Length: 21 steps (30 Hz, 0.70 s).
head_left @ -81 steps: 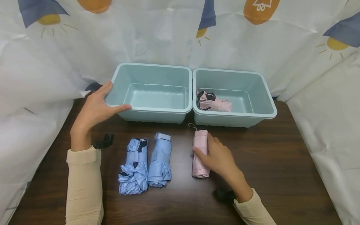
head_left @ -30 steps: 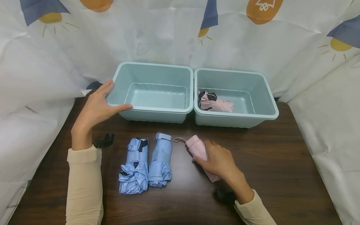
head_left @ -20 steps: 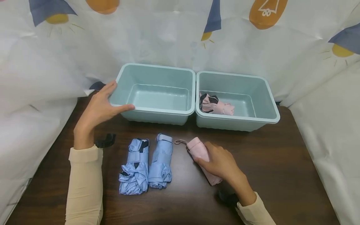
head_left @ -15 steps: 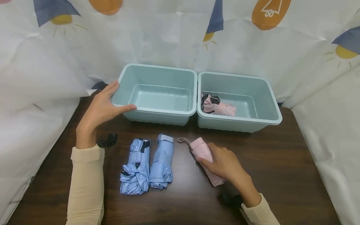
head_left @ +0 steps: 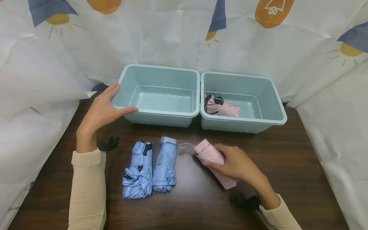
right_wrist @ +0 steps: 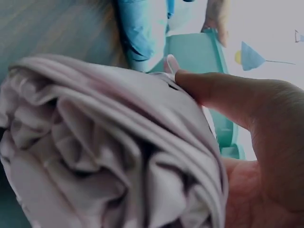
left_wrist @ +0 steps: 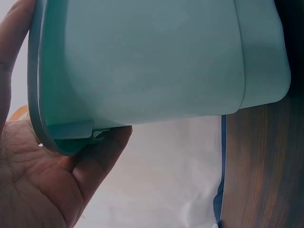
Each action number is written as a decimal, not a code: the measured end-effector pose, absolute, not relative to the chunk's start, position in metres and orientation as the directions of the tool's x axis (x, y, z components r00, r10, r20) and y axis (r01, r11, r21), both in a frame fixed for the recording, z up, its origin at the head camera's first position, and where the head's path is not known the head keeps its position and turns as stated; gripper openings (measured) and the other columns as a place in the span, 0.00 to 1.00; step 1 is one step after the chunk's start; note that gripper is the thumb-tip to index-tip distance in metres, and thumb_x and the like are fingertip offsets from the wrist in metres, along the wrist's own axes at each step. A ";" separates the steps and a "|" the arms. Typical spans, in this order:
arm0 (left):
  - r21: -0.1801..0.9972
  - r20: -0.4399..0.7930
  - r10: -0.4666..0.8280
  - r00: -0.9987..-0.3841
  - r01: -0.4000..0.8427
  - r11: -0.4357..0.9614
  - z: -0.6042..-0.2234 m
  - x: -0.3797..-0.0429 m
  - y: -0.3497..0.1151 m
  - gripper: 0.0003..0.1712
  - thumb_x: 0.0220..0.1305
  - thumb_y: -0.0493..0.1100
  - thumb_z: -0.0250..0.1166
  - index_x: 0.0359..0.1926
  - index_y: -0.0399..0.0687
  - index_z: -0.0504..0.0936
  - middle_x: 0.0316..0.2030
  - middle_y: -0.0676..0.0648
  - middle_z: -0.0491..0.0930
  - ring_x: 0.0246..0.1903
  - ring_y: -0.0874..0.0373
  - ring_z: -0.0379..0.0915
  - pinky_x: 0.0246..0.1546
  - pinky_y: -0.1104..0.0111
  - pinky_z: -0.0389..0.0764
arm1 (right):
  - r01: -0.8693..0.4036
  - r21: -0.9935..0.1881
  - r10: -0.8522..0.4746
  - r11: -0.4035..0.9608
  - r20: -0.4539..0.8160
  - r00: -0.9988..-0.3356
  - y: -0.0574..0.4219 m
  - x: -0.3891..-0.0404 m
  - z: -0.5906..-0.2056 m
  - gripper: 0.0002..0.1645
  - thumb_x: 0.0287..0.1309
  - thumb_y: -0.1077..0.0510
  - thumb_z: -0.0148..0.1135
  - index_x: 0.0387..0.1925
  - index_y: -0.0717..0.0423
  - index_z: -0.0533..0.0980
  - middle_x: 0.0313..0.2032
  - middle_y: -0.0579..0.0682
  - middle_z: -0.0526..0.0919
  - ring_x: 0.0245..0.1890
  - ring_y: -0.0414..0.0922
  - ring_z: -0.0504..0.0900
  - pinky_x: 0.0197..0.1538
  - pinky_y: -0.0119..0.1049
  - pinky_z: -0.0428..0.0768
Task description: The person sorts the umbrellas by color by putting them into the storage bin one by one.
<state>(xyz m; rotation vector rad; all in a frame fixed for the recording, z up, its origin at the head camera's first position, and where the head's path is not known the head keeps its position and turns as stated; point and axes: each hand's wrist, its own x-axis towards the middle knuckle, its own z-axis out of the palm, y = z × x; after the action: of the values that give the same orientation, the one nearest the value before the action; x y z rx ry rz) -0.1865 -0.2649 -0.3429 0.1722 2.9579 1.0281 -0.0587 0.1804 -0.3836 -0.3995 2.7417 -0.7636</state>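
My right hand [head_left: 234, 161] grips a pink folded umbrella [head_left: 214, 156], thumb on one side and fingers on the other. The umbrella lies slantwise, its strap end to the upper left; the right wrist view shows its rolled fabric end [right_wrist: 109, 156] up close. My left hand [head_left: 100, 110] holds the left end of the left light-blue bin [head_left: 161, 112], thumb on the front rim and fingers at the left side. In the left wrist view, that hand [left_wrist: 47, 175] reaches round the bin's rim [left_wrist: 35, 71]. Two blue folded umbrellas [head_left: 138, 171] lie side by side between my hands.
The right light-blue bin [head_left: 244, 120] stands against the left one, with another pink folded umbrella [head_left: 222, 108] inside. A white patterned curtain [head_left: 161, 32] hangs behind the bins and at both sides of the dark wooden table [head_left: 290, 166].
The pink umbrella, first lying straight, has turned its strap end leftward in my right hand and shifted slightly right, its strap now hanging out. My left hand stays on the bin.
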 end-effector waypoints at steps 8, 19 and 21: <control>0.615 0.011 0.106 -0.994 0.091 0.783 -0.341 -0.189 -0.264 0.68 0.57 0.68 0.77 0.86 0.60 0.45 0.86 0.45 0.49 0.68 0.33 0.62 0.58 0.33 0.72 | -0.177 -0.567 -0.327 0.804 -0.174 -0.929 0.196 -0.068 -0.366 0.37 0.58 0.36 0.76 0.62 0.51 0.78 0.37 0.47 0.87 0.32 0.39 0.81 0.35 0.35 0.79; 0.613 0.015 0.109 -0.994 0.095 0.784 -0.342 -0.188 -0.265 0.68 0.57 0.68 0.76 0.86 0.59 0.46 0.86 0.47 0.48 0.69 0.33 0.61 0.59 0.33 0.71 | -0.218 -0.583 -0.375 0.783 -0.162 -0.913 0.207 -0.069 -0.328 0.32 0.57 0.34 0.76 0.57 0.42 0.77 0.35 0.39 0.85 0.31 0.38 0.83 0.35 0.33 0.81; 0.613 0.020 0.110 -0.994 0.099 0.784 -0.342 -0.188 -0.265 0.67 0.58 0.68 0.76 0.86 0.59 0.46 0.86 0.46 0.48 0.69 0.33 0.62 0.59 0.33 0.71 | -0.225 -0.588 -0.383 0.777 -0.159 -0.910 0.209 -0.069 -0.321 0.32 0.57 0.34 0.77 0.57 0.40 0.77 0.35 0.38 0.86 0.32 0.39 0.83 0.36 0.33 0.81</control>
<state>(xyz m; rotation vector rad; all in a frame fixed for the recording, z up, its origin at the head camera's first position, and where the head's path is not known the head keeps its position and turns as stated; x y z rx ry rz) -0.1879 -0.2652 -0.3418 0.1725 2.9505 1.0132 -0.0692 0.2092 -0.3213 -0.4720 2.7005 -0.8440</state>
